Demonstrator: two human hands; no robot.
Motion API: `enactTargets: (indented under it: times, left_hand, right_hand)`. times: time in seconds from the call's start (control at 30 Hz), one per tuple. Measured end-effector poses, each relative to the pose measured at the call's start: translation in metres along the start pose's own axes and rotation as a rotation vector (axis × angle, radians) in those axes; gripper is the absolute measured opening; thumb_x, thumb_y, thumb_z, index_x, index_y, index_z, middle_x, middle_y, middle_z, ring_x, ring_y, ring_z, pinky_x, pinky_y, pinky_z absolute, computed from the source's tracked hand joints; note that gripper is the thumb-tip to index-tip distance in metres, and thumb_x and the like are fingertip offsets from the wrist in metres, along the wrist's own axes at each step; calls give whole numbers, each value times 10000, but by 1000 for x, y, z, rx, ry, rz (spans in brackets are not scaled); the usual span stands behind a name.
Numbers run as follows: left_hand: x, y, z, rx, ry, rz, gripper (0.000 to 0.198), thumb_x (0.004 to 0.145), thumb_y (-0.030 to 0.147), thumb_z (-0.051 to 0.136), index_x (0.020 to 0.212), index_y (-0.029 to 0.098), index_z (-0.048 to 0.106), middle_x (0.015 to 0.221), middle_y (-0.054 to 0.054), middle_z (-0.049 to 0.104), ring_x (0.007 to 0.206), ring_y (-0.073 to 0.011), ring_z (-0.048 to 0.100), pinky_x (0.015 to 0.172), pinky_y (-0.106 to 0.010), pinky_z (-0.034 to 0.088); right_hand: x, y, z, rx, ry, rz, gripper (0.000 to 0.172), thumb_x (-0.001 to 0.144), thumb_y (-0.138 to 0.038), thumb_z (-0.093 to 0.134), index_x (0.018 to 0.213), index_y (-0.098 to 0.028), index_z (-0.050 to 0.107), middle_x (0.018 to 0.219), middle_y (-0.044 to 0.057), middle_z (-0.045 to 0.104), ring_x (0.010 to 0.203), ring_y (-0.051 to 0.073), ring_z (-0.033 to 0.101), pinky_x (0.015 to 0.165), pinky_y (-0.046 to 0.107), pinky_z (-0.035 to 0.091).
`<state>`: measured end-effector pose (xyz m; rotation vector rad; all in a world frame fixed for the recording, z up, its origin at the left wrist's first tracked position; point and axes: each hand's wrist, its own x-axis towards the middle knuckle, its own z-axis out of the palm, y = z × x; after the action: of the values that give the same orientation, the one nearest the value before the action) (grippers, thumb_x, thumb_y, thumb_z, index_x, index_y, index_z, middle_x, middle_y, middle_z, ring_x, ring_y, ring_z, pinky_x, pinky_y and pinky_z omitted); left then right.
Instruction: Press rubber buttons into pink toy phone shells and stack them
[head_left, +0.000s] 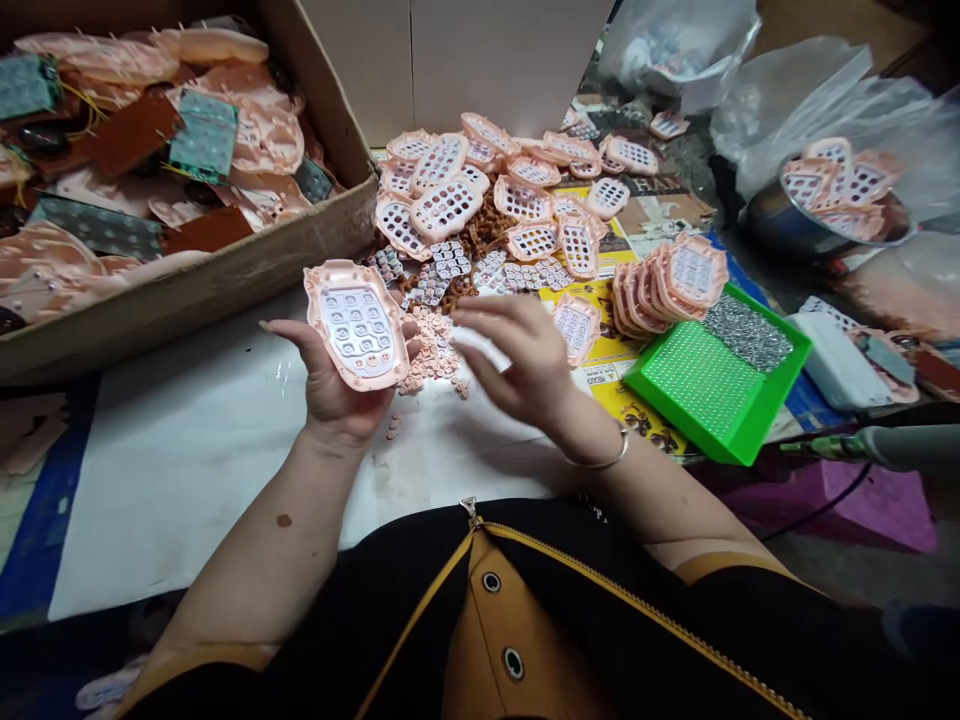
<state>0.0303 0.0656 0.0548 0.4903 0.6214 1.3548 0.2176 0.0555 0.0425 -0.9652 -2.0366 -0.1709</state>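
Observation:
My left hand point(337, 395) holds up a pink plastic shell point(322, 300), tilted toward me. Set in the shell is a white keypad point(354, 325) with rows of round buttons and small pink pieces at its lower end. My right hand point(525, 360) is to the right of it, apart from the shell, its fingers slightly blurred. Between its thumb and fingers shows a thin white piece point(481, 345), too smeared to name. Behind and between the hands lies a heap of small pink buttons point(431, 355). Several white keypads point(450, 262) lie just beyond them.
A cardboard box point(352, 215) of shells and circuit boards stands at left. Loose pink face plates point(448, 208) are heaped at the back. At right are stacked shells point(637, 300), a green tray point(750, 440) with small metal screws, a metal bowl point(780, 230) and a screwdriver point(900, 447).

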Motion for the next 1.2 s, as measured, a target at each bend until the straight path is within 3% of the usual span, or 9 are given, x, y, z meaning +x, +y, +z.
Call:
enactTargets:
  times: [0.1, 0.17, 0.3, 0.43, 0.57, 0.7, 0.97, 1.07, 1.2]
  left_hand:
    - [-4, -7, -1, -21, -73, 9, 765, 888, 798, 384, 1382, 248, 580, 1171, -42, 724, 1243, -270, 606, 898, -317, 572]
    - [-5, -12, -6, -46, -122, -61, 788, 859, 795, 460, 1397, 230, 572, 1243, -51, 707, 1339, -310, 532, 995, -366, 542]
    - [-6, -20, -11, -47, -214, -136, 833, 796, 792, 569, 1443, 270, 533, 1300, -11, 687, 1410, -326, 454, 1058, -390, 510]
    - [-11, -23, -5, 22, -264, -191, 879, 654, 809, 699, 1331, 254, 621, 1303, -50, 679, 1335, -334, 533, 1000, -363, 550]
    - [-11, -20, 0, 108, -122, -174, 822, 676, 873, 599, 1168, 219, 675, 1189, -107, 698, 1029, -267, 700, 855, -374, 614]
    - [-4, -13, -2, 98, 58, -113, 774, 761, 887, 465, 1061, 205, 676, 1026, -99, 703, 773, -214, 710, 707, -368, 633]
    - [-6, -7, -1, 89, 52, -113, 681, 861, 807, 429, 1024, 202, 696, 989, -73, 716, 747, -195, 687, 668, -319, 628]
    - [-3, -8, -3, 82, 86, -114, 693, 862, 815, 405, 1014, 204, 696, 957, -69, 716, 715, -196, 686, 645, -330, 629]
    - [2, -10, -8, 85, 105, -132, 685, 832, 819, 459, 1016, 200, 688, 963, -81, 711, 713, -210, 693, 622, -341, 625]
  right_hand:
    - [-6, -28, 15, -86, 27, -301, 308, 991, -368, 562, 1196, -162, 664, 1211, 109, 715, 1150, 203, 638, 987, 385, 527]
    - [-9, -36, 22, -161, -5, -398, 267, 993, -280, 557, 1207, -161, 663, 1248, 97, 711, 1184, 185, 629, 1047, 376, 498]
    - [-16, -34, 24, -257, -56, -383, 254, 1007, -236, 521, 1208, -205, 672, 1282, 70, 707, 1168, 164, 648, 1052, 381, 504]
    - [-27, -25, 5, -296, -8, -375, 241, 1014, -244, 512, 1172, -204, 689, 1242, 54, 731, 1154, 153, 661, 1049, 386, 511]
    - [-42, -2, -33, -414, -13, -176, 209, 989, -216, 553, 1133, -201, 704, 1184, 50, 757, 1118, 172, 679, 1013, 399, 498]
    - [-62, 32, -62, -556, -164, 119, 226, 991, -217, 531, 1085, -176, 732, 1141, 85, 768, 1044, 215, 688, 996, 420, 452]
    - [-89, 56, -59, -631, -476, 263, 319, 1029, -276, 451, 947, -144, 730, 1027, 105, 772, 920, 223, 640, 913, 390, 391]
    - [-76, 61, -60, -578, -478, 281, 330, 1031, -319, 444, 994, -162, 732, 1076, 112, 758, 962, 231, 632, 903, 388, 390]
    - [-23, 93, -59, -550, -485, 452, 367, 1028, -326, 398, 1075, -169, 727, 1084, 147, 741, 978, 269, 635, 878, 417, 422]
